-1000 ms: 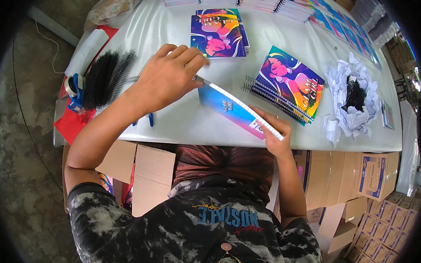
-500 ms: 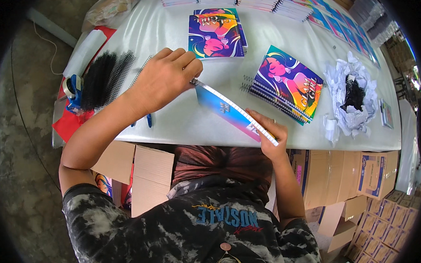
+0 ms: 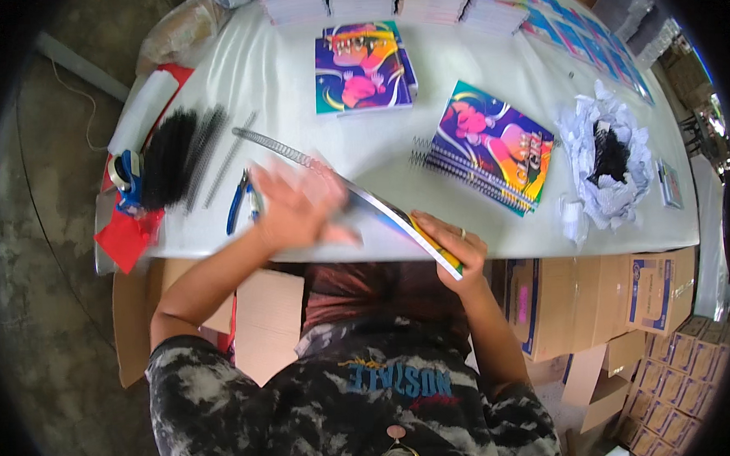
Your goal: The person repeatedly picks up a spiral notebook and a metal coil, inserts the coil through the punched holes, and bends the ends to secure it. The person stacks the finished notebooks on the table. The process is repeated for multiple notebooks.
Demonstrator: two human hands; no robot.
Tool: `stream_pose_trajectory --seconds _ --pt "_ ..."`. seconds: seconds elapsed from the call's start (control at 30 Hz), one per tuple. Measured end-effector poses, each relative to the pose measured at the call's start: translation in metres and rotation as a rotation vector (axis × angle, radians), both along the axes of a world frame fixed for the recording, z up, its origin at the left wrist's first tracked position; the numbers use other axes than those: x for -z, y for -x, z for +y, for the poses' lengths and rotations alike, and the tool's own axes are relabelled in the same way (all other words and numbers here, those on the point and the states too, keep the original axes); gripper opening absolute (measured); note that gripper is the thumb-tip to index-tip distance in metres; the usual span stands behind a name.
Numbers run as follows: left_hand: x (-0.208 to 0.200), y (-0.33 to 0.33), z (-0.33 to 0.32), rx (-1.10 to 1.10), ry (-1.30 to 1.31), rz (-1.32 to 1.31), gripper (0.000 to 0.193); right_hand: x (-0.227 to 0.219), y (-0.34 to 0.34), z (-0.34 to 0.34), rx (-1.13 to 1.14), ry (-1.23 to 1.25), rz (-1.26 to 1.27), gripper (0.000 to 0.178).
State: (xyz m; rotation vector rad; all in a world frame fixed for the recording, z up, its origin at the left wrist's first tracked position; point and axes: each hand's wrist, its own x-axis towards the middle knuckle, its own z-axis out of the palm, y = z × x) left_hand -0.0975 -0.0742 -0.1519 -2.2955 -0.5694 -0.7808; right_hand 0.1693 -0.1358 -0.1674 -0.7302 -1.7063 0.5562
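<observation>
In my right hand (image 3: pixel 451 244) is an unbound-looking notebook (image 3: pixel 389 215), held edge-up and tilted, its white page edge and part of a colourful cover showing. A dark spiral coil (image 3: pixel 273 145) sticks out from the notebook's far left end. My left hand (image 3: pixel 303 202) is smeared by motion beside the coil, fingers and thumb spread; whether it touches the coil is unclear. Just left of it lie blue-handled pliers (image 3: pixel 238 202) on the table. To the right rests a stack of spiral notebooks (image 3: pixel 496 145) with purple illustrated covers.
Loose black coils (image 3: pixel 170 155) and a blue tape dispenser (image 3: pixel 126 177) lie at the left. Another notebook stack (image 3: pixel 362 69) stands farther back. Crumpled white paper (image 3: pixel 614 140) surrounds black coil scraps at the right. Cardboard boxes (image 3: pixel 572 308) stand below the table edge.
My left hand has come down toward me from the notebook's far end, its fingers now spread. A long coil now shows projecting from that end. The notebook has shifted slightly left and nearer.
</observation>
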Motion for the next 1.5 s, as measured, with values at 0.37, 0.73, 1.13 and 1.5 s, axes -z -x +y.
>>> stream_pose_trajectory --seconds 0.37,0.73,1.13,1.5 --pt "0.02 0.01 0.019 -0.122 0.097 -0.354 0.117 -0.007 0.015 -0.003 -0.101 -0.06 -0.045 0.033" --pt "0.043 -0.012 0.004 -0.044 0.436 -0.377 0.112 -0.006 0.019 0.002 -0.045 -0.075 -0.008 0.032" --pt "0.034 -0.033 -0.033 0.244 0.322 -0.187 0.103 0.001 0.019 0.003 0.011 -0.054 -0.015 0.037" --pt "0.013 -0.043 -0.017 0.084 0.008 -0.43 0.087 -0.002 0.026 0.003 -0.003 -0.039 -0.018 0.041"
